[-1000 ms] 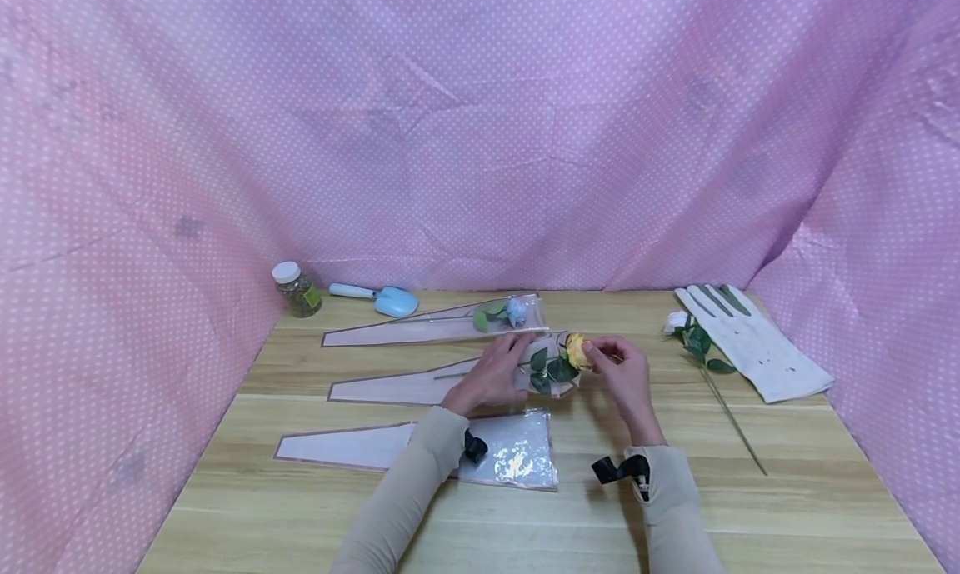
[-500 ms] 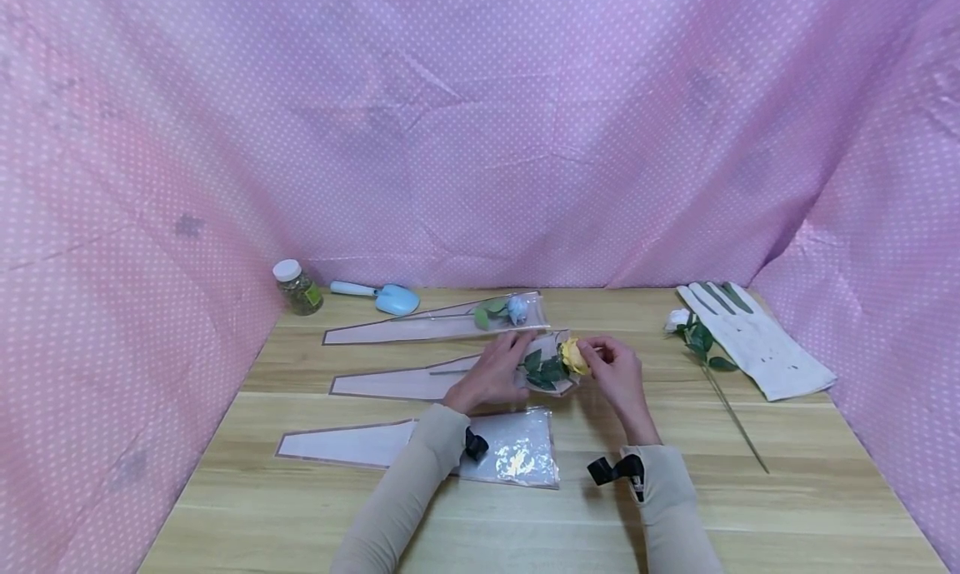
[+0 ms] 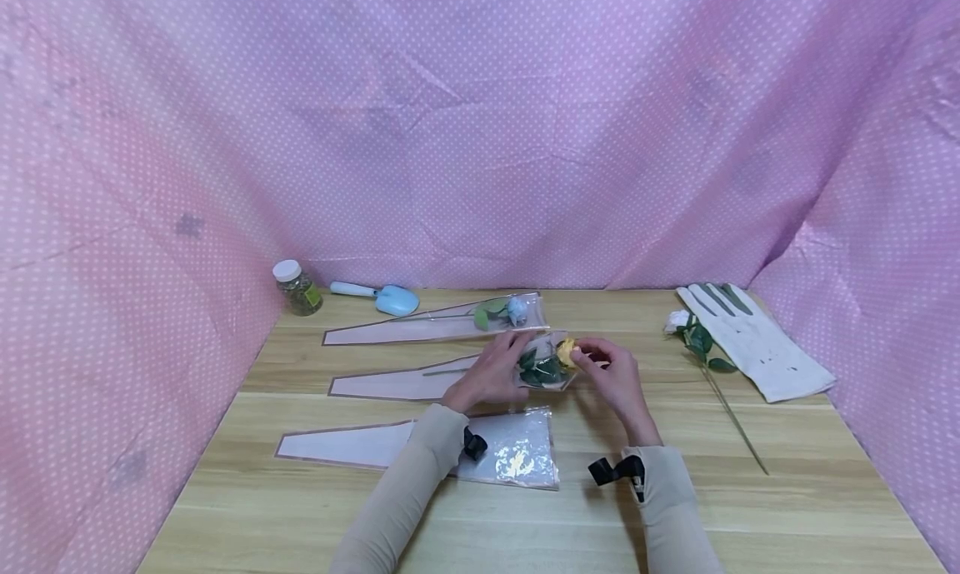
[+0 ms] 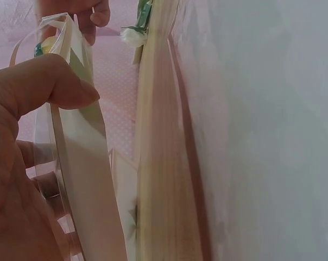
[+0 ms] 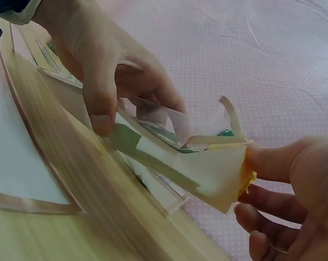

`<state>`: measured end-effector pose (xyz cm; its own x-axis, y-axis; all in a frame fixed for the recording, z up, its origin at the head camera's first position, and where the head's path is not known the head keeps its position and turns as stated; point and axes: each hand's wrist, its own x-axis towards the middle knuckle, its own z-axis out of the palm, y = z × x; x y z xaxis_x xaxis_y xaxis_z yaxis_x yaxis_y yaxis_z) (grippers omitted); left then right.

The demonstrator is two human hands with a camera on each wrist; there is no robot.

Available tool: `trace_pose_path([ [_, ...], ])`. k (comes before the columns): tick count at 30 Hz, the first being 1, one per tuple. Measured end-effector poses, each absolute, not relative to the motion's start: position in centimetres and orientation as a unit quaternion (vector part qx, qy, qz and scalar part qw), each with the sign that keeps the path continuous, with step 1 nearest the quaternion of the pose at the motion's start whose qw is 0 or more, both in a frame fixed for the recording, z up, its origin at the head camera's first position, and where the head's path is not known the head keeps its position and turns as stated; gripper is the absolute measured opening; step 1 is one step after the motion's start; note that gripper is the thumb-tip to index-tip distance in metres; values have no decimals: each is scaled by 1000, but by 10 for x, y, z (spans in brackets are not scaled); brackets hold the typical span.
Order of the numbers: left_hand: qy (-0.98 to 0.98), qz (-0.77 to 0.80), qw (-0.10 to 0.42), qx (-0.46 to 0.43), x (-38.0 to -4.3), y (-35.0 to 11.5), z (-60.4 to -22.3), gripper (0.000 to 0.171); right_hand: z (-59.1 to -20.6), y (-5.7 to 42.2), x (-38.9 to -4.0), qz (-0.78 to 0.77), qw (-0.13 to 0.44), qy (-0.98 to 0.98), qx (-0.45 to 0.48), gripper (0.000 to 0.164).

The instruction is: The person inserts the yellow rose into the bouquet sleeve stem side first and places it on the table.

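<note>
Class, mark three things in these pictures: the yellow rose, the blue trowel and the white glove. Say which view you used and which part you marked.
Yellow rose [image 3: 566, 353]: head view, on its petals.
Blue trowel [image 3: 396, 300]: head view, on its blade.
White glove [image 3: 759, 341]: head view, on its body, not the fingers.

the table [image 3: 765, 524] is pale wood. at its far left corner stands a lidded jar [image 3: 302, 294], a blue trowel [image 3: 396, 301] just beside it along the far edge. a clear sleeve [image 3: 375, 334] lies near that edge, a second sleeve [image 3: 352, 446] towards the near edge; between them a third sleeve [image 3: 397, 384] rests its narrow end. a white glove [image 3: 772, 349] lies by the far right corner, a white rose [image 3: 700, 337] just beside it.
</note>
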<state>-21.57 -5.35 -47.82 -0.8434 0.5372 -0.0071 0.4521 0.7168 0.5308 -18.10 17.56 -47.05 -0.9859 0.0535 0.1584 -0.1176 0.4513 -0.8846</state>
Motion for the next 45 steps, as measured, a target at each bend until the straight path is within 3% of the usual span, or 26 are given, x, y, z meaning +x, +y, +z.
trace_pose_path([
  [11, 923, 262, 77, 272, -215, -53, -478, 105, -472, 176, -181, 534, 48, -844, 7, 28],
  [25, 925, 257, 66, 271, -216, -52, -477, 101, -471, 174, -180, 533, 58, -844, -4, 25],
  [37, 931, 243, 70, 263, -217, -54, -477, 101, -472, 167, -178, 570, 9, -821, 29, 44],
  [45, 931, 240, 69, 268, -219, -55, -479, 101, -471, 163, -175, 564, -20, -825, 27, 48],
])
